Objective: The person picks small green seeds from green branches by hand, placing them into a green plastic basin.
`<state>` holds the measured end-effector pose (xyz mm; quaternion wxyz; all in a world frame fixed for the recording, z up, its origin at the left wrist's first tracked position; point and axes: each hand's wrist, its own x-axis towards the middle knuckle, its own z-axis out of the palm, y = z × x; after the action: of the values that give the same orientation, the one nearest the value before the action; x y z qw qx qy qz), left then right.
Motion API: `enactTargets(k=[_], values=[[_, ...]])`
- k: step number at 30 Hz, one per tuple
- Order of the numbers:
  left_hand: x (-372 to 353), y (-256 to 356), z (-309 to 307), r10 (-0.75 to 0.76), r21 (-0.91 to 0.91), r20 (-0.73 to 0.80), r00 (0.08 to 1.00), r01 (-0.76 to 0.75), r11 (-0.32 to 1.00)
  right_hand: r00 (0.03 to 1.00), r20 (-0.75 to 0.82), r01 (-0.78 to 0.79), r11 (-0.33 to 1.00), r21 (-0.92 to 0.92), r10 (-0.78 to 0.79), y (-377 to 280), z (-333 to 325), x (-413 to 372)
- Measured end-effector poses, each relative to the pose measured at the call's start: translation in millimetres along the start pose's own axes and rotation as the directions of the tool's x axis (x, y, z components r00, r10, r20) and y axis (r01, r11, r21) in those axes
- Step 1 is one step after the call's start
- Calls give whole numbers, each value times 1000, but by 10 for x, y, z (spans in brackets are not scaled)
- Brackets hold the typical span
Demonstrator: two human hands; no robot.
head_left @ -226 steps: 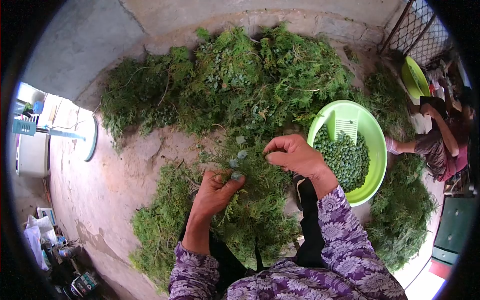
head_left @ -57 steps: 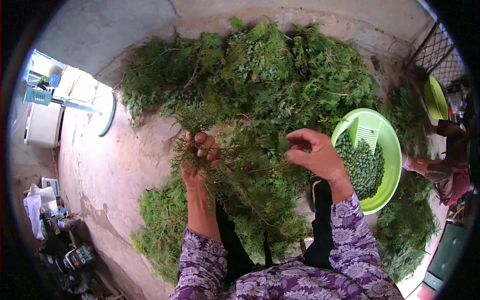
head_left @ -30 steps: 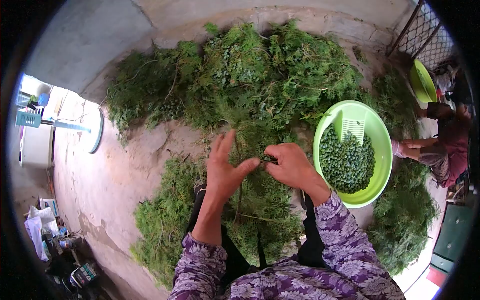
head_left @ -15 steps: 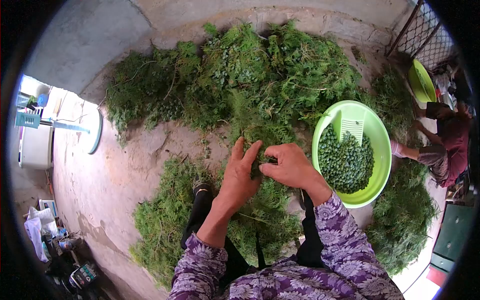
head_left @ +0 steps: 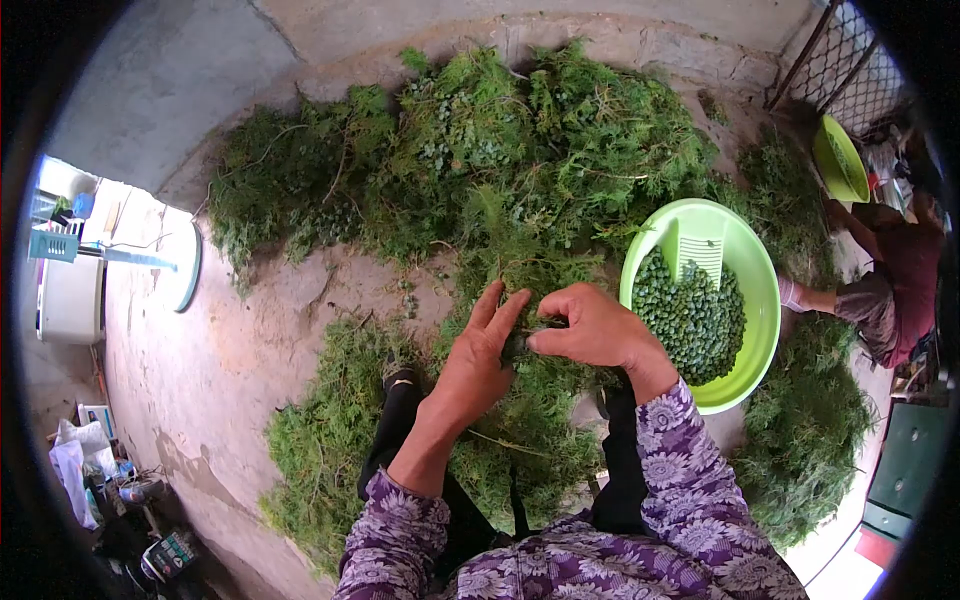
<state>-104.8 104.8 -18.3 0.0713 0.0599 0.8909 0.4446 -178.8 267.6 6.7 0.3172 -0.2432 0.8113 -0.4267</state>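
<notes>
My left hand [head_left: 477, 362] is around a green evergreen sprig [head_left: 515, 322], with two fingers stretched along it and the thumb side hidden. Just to the right, my right hand [head_left: 598, 328] has its thumb and forefinger curled toward each other near the sprig; anything between their tips is too small to make out. Beside that hand stands a light green plastic basin [head_left: 765, 330] with a ridged washboard panel [head_left: 698, 252]. Many small round green cones [head_left: 690, 325] lie in the basin.
A large heap of evergreen branches [head_left: 470, 140] lies along the wall. More cut greenery [head_left: 325, 430] surrounds my feet, and another pile [head_left: 810, 440] lies at right. A seated person [head_left: 905, 285] is at far right near a second green basin [head_left: 840, 160]. A fan base [head_left: 188, 265] stands left.
My right hand has drawn slightly right, away from my left hand, and its thumb and forefinger have parted a little. The left hand stays nearly in place.
</notes>
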Motion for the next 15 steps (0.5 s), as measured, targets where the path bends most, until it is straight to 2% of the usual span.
enactTargets(k=[4, 6, 8, 9, 11, 12, 13, 14, 15], values=[[-16, 20, -23, -5, 7, -9, 1000, 5, 1000, 999, 19, 35, 999, 7, -35, 30, -15, 14], [-14, 31, -30, -78, -40, -29, 997, 76, 996, 998, 42, 51, 998, 43, -52, 67, -31, 19], [-15, -27, -12, -31, -42, -69, 997, 28, 999, 993, 78, 50, 919, 391, -87, 75, -64, 13], [-19, -49, -9, 16, -42, -110, 994, -20, 999, 993, 77, 51, 919, 391, -88, 51, -91, -13], [-32, -56, -21, 15, -77, -132, 991, -25, 997, 995, 68, 4, 706, 708, -73, -89, -173, -98], [-38, -59, -26, 13, -112, -154, 988, -31, 993, 995, 67, 5, 707, 708, -73, -96, -187, -117], [-45, -72, -35, 14, -111, -154, 988, -32, 993, 994, 20, 48, 611, 790, -103, -97, -200, -135], [-52, -91, -43, 1, -205, -156, 988, -33, 978, 991, -30, 91, 505, 859, -128, -94, -213, -149], [-56, -98, -48, -12, -296, -158, 987, -36, 954, 978, -149, 205, 515, 832, -148, -15, -195, -109]])
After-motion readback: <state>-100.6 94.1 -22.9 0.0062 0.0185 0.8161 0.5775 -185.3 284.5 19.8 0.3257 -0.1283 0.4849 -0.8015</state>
